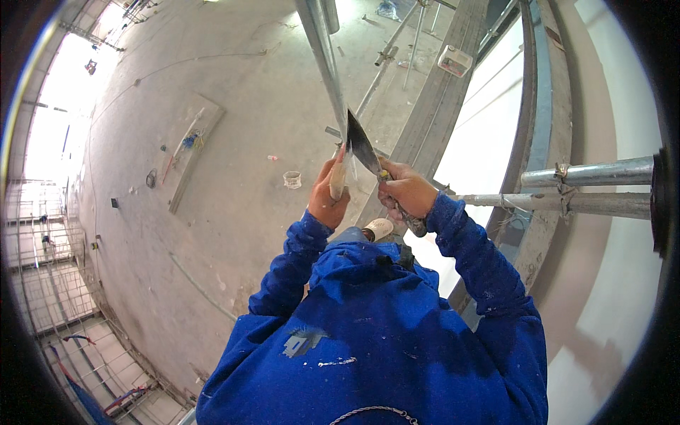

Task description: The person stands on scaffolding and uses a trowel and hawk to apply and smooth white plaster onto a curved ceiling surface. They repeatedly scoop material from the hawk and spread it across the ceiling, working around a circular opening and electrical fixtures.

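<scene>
In front of my chest, my right hand (412,190) is closed round the handle of a putty knife (363,144). Its dark, tapering blade points up and away to the left, and the grimy handle end sticks out below my fist. Close beside it, my left hand (326,200) grips a pale, plaster-smeared hand tool (338,180) with a reddish strip near its top; its exact kind I cannot tell. The knife's blade overlaps or meets the upper end of that tool; whether they touch is unclear. Blue sleeves with white spots cover both my arms.
Grey planks (432,117) run along the right, carrying a white plastic container (455,61). Metal scaffold tubes (588,202) stick out at right, and an upright pole (322,57) rises ahead. Far below on the concrete floor (234,163) lie a board (193,159) and a white bucket (292,180).
</scene>
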Action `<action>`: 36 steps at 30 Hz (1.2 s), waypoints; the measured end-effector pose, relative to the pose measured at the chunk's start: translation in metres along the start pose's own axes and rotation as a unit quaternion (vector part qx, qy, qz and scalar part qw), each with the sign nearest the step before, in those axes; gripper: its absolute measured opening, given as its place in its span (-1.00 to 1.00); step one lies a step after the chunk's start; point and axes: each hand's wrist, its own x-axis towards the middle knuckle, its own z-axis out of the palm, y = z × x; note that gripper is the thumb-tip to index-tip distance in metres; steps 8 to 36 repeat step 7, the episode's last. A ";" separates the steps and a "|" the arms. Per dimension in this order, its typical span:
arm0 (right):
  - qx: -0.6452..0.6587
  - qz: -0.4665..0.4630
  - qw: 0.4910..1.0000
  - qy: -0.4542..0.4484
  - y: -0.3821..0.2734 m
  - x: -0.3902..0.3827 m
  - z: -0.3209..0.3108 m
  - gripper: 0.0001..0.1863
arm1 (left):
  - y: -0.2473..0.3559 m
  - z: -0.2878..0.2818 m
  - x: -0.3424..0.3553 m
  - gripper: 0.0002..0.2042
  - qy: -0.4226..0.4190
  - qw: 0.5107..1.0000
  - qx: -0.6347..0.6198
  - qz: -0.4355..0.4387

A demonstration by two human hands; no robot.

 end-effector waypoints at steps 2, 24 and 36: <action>0.062 0.011 0.998 0.010 -0.001 0.003 0.002 -0.31 | 0.000 -0.002 0.006 -0.68 0.011 0.999 0.026 0.033; 0.144 0.093 0.985 -0.023 0.004 0.013 -0.009 -0.25 | -0.017 -0.011 0.004 -0.68 -0.036 0.999 0.027 0.019; 0.144 0.093 0.985 -0.023 0.004 0.013 -0.009 -0.25 | -0.017 -0.011 0.004 -0.68 -0.036 0.999 0.027 0.019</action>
